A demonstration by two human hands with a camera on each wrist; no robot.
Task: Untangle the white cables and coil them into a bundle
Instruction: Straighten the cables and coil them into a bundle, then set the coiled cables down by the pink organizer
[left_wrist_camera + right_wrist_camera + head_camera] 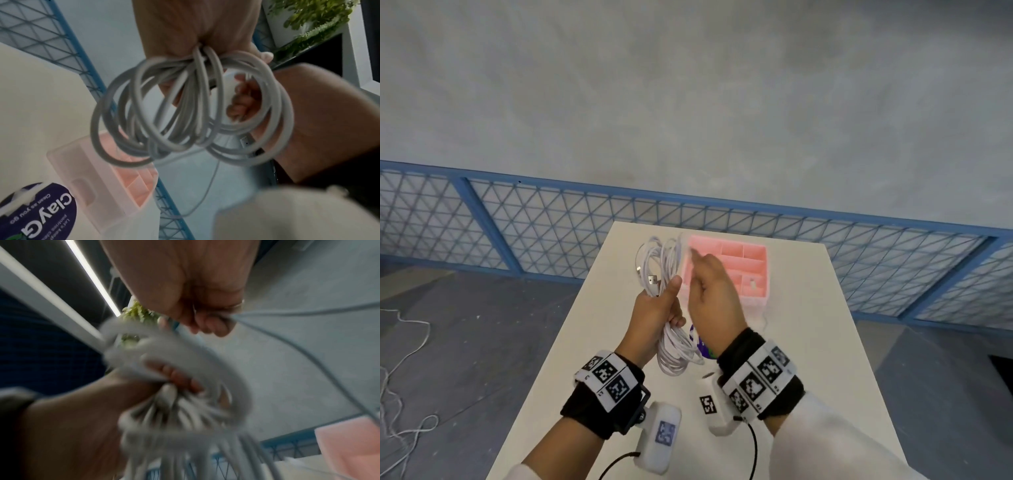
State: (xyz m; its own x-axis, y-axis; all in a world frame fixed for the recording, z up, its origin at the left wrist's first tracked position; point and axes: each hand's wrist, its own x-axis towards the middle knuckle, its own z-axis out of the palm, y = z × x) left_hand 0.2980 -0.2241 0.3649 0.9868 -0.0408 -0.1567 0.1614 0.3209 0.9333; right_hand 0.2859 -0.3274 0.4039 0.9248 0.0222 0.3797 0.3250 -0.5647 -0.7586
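My left hand (671, 303) grips the waist of a coil of white cables (659, 260) above the white table (808, 342). Loops stick out above the fist and hang below it (675, 349). A USB plug (653, 279) pokes out beside the thumb. My right hand (697, 269) is raised just right of the coil, blurred. In the right wrist view its curled fingers (211, 322) pinch a loose cable strand (304, 350) that runs off to the right. The left wrist view shows the coil (185, 113) hanging from the left hand (195, 29).
A pink divided organiser tray (751, 265) stands on the table just behind my hands. A round purple-labelled item (702, 346) lies under them. A blue mesh fence (517, 222) runs behind the table. Loose white cord (400, 342) lies on the floor at left.
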